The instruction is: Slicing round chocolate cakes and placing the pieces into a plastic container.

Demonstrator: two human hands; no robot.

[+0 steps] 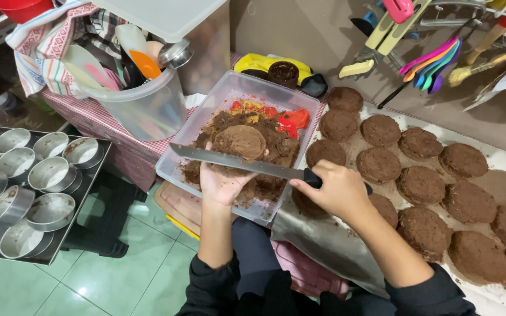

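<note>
Your left hand (pixel 222 182) cups a cake (pixel 240 141) over the tub (pixel 174 169), catching crumbs. Your right hand (pixel 335 190), at 3 o'clock, clenches the knife (pixel 235 162), blade level beneath it.

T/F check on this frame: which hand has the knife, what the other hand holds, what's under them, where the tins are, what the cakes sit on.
1. The right hand grips the knife by its black handle. True.
2. The left hand is empty. False: it holds a small round brown cake, with the blade across it.
3. The hands work over a clear plastic tub holding brown crumbs. True.
4. The round metal tins are stacked on the floor. False: they sit on a dark tray at the left.
5. The other round cakes lie on white paper to the right. True.
</note>
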